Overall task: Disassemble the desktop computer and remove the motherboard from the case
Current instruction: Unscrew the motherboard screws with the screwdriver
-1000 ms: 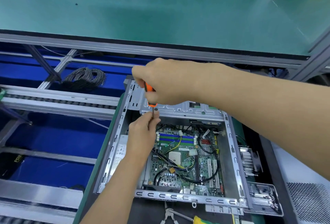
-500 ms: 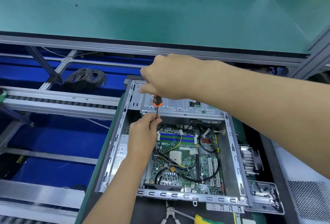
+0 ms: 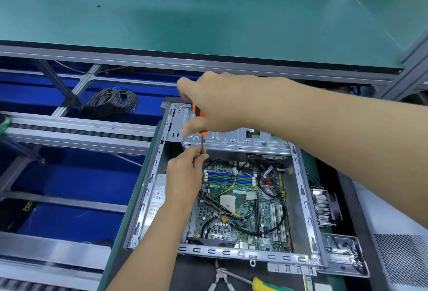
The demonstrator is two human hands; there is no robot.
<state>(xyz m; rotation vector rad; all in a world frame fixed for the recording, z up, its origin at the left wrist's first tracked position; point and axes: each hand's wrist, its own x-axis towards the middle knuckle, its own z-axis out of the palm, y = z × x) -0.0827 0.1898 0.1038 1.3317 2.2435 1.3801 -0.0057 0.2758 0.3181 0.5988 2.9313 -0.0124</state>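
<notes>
Label on power supply [image 3: 155, 200] at case's left wall: print too small to read. Yellow letters "PRI" on dark thing at left edge, rest cut off. Case [image 3: 148, 194] open, lower centre of frame, on dark worktop [image 3: 199, 274]. Motherboard [image 3: 240, 207] flat inside: green, blue memory slots, white socket, black and yellow cables across it. My right hand [image 3: 222, 103] grips orange-black screwdriver [image 3: 201, 126] handle, shaft upright. My left hand [image 3: 185, 175] pinches shaft near tip, at motherboard's upper left corner. Pliers [image 3: 222, 279] at bottom edge.
</notes>
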